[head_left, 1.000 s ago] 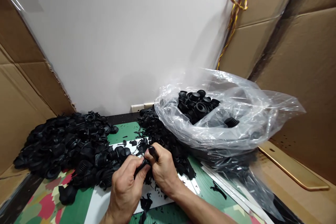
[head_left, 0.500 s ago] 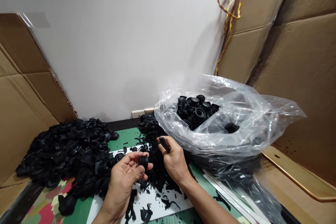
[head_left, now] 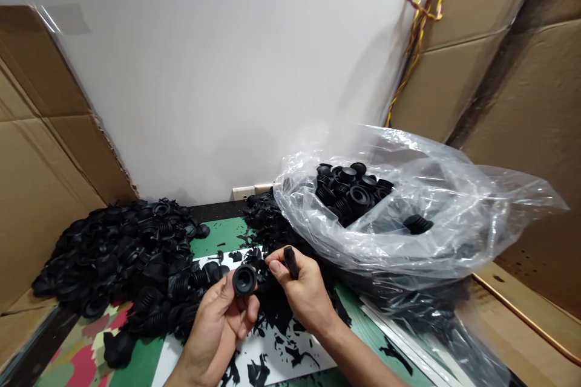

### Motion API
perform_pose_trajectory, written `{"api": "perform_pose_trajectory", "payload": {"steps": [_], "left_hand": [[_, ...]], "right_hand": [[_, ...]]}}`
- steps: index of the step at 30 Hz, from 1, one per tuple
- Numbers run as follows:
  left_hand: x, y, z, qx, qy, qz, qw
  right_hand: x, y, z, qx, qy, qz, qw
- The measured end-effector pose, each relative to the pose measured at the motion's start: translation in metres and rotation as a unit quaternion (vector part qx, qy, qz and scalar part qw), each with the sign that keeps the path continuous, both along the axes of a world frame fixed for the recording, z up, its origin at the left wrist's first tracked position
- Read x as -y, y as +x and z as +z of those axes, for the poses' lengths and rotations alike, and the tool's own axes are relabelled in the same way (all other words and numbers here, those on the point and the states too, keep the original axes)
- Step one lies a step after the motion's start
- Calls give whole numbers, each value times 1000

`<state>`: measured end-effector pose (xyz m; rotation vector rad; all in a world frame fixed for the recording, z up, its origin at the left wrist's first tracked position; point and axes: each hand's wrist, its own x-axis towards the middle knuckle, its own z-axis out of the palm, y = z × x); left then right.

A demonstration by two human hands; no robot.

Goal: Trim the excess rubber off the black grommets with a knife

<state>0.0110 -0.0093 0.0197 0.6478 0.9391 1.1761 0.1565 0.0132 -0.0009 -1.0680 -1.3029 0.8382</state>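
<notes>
Between the thumb and fingers of my left hand is a black ribbed rubber bellows, its round open end turned up toward me. Close by on the right, my right hand is closed around a short dark stick-like tool. Its thumb and forefinger are pinched together, and I cannot make out anything between the tips. Under both hands lies a white sheet strewn with black rubber scraps.
A large heap of black rubber parts fills the left. At right, a clear plastic bag holds several black bellows. Cardboard panels stand on both sides, and yellow-red twisted wires hang at upper right.
The bellows has been turned in my left hand, from its ribbed side to its open end. My right hand has tilted the tool more upright. The view has shifted slightly.
</notes>
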Motion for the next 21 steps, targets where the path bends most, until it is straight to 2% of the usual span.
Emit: {"api": "perform_pose_trajectory", "payload": {"steps": [5,10,13,18,21], "left_hand": [[2,-1,-7,-4,-18,-5,1000],[1,-3,-12,-36,-25,-9,999],[1,-1,-12,-70,-1,-18,997],[4,6,-6,-117,40,4,992],[2,5,-4,-138,39,46,989]], "right_hand": [[6,-3,3,20,0,22,1000],[9,-7,1,99,79,-1,992],[9,-11,-5,155,100,-26,982],[9,-11,-7,298,117,-51,946],[16,-11,-4,354,111,-51,927]]}}
